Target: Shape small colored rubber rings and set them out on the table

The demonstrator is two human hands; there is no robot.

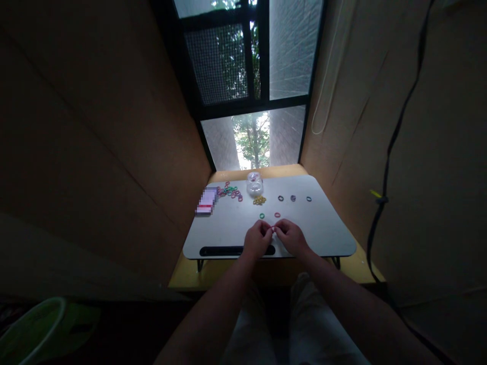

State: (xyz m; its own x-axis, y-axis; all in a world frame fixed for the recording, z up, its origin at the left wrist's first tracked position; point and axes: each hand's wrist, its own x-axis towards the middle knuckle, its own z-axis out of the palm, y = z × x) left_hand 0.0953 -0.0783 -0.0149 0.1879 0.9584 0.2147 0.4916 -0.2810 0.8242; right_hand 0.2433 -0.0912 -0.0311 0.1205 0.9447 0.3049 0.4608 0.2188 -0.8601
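Observation:
Above the front part of the white lap table (224,228), my left hand (258,237) and my right hand (289,236) meet fingertip to fingertip. Between them they pinch a small pink hair tie (273,227), partly hidden by the fingers. Just beyond lie a green hair tie (262,216) and another pink hair tie (277,215), apart from each other. Farther back is a cluster of yellow hair ties (259,201). To its right, dark hair ties (280,198) lie spaced out in a row. A mixed-colour pile of hair ties (233,191) spreads at the back left.
A clear plastic container (254,184) stands at the table's back edge. At the left edge lies a phone-like flat object (206,201), its screen blurred. A black slot (220,251) runs along the front. Walls close in both sides; a dark cable (395,132) hangs right.

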